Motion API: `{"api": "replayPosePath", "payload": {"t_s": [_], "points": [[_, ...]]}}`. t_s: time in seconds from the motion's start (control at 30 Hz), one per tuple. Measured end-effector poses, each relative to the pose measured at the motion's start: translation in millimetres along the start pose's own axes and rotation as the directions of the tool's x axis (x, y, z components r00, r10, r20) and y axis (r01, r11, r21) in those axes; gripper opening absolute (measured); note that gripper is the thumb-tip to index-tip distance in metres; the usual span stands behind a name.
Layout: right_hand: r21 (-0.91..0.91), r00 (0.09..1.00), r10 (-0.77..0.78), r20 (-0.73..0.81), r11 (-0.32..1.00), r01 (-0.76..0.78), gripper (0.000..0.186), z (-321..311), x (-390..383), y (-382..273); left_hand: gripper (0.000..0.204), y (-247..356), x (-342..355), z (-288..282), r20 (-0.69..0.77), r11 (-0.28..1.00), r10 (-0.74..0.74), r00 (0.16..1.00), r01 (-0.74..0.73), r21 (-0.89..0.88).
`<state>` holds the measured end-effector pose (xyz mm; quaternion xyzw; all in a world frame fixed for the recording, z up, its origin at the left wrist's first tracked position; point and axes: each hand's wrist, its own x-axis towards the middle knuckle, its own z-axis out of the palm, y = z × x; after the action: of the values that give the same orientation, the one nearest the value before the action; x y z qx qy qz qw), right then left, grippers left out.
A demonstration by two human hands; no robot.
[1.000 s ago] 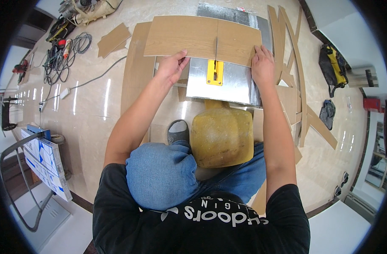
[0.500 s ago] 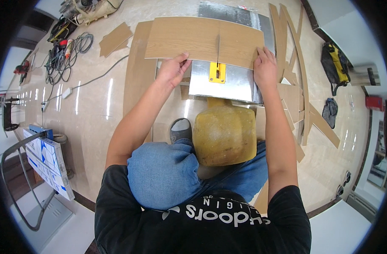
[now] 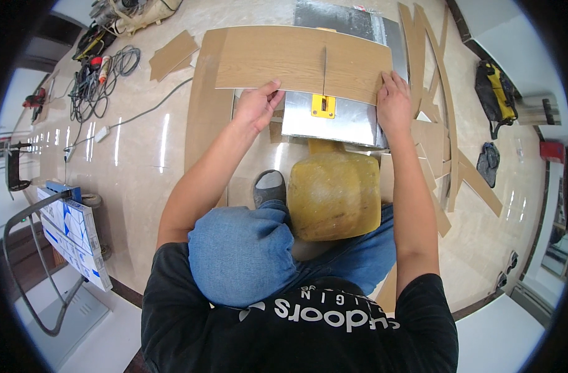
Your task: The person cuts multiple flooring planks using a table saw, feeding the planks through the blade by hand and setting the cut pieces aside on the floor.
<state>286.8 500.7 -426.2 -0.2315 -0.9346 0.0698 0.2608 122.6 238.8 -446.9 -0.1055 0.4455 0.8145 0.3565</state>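
Observation:
My left hand (image 3: 261,101) grips the near edge of a wood-look board (image 3: 268,59), left of a narrow slit running through it. My right hand (image 3: 393,102) holds the board's right end, fingers curled on its edge. The board lies across a metal saw table (image 3: 329,127); a yellow insert (image 3: 323,110) shows just below the slit. A worn yellow plastic part (image 3: 334,193) sits in front of the table, between it and my legs.
Larger boards (image 3: 200,137) lie left of the table, long offcuts (image 3: 436,56) right. Coiled cables (image 3: 88,93) and loose pieces (image 3: 172,53) are at upper left, a bag (image 3: 495,96) at right, a metal-framed stand with boxes (image 3: 73,236) at lower left.
The board and both hands have shifted slightly toward me over the saw table, so the board covers more of the yellow insert. The whole view has shifted slightly.

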Motion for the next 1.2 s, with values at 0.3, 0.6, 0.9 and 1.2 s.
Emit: {"api": "replayPosePath", "payload": {"t_s": [0.3,0.6,0.9,1.2], "points": [[0.012,1.000,-0.014,0.006,1.000,0.014,0.033,-4,-7,-2,0.025,-5,-9,-3,0.016,1.000,-0.005,1.000,0.005,-0.002],[-0.018,1.000,-0.023,0.020,1.000,0.024,0.034,-10,-15,-4,0.026,-8,-15,-9,0.028,1.000,-0.008,1.000,0.007,0.025],[-0.015,1.000,0.002,0.031,1.000,-0.001,0.034,-14,-23,-5,0.027,-11,-23,-12,-0.002,1.000,-0.010,1.000,0.010,-0.009],[-0.044,0.999,0.005,0.032,0.999,-0.004,0.033,-16,-27,-8,0.025,-14,-27,-15,0.027,1.000,-0.007,1.000,0.008,-0.017]]}}
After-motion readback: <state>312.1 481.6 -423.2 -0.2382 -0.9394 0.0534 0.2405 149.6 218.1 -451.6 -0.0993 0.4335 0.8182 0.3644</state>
